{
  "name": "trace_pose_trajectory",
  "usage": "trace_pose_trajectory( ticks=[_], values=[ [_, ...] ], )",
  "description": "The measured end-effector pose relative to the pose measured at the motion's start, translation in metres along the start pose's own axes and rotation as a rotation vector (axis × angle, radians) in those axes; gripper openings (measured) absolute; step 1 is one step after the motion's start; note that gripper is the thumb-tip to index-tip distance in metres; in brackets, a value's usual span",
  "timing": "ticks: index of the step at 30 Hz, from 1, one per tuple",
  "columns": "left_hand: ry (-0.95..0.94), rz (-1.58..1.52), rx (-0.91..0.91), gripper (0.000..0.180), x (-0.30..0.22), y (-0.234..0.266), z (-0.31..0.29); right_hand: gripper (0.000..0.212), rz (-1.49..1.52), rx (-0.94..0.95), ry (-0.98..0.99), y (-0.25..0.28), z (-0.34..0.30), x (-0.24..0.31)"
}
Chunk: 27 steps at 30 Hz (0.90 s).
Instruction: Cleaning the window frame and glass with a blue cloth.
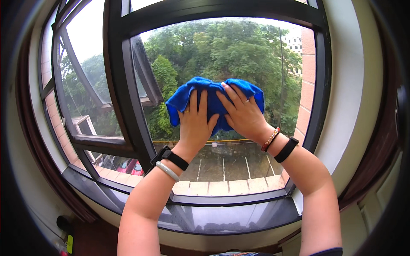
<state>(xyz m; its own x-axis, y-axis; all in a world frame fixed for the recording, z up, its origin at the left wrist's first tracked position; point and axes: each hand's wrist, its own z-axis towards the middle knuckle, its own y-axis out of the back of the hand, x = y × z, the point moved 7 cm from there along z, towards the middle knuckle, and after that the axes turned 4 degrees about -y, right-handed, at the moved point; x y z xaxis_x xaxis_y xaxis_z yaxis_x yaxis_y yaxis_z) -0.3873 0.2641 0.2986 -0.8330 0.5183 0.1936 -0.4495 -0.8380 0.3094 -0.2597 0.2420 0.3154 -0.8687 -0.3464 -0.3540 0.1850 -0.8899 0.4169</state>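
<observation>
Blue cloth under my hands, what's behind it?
Green trees show through the window pane above and beside the blue cloth; whatever lies directly behind it is covered.

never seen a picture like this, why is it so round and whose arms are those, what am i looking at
There is no machine here: these are a person's own arms. The picture comes from a wide fisheye camera worn on the head, so straight edges bend toward the rim. The left hand and right hand, fingers spread, hold a blue cloth against the window pane. Trees show through it, and a dark, shiny sill runs below it.
</observation>
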Motion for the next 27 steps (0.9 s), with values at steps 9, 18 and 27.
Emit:
trace_pose_trajectory(
  ticks=[9,18,27],
  values=[
    [-0.114,0.043,0.025,0.075,-0.017,-0.004,0.035,0.055,0.013,-0.203,0.017,0.038,0.012,-0.040],
    [-0.146,0.161,-0.245,0.058,-0.059,0.016,0.170,0.052,-0.289,-0.538,-0.168,0.107,0.076,-0.128],
    [-0.099,0.215,-0.378,0.056,-0.069,0.004,0.181,0.054,-0.152,-0.579,-0.137,0.091,0.070,-0.137]
  ],
)
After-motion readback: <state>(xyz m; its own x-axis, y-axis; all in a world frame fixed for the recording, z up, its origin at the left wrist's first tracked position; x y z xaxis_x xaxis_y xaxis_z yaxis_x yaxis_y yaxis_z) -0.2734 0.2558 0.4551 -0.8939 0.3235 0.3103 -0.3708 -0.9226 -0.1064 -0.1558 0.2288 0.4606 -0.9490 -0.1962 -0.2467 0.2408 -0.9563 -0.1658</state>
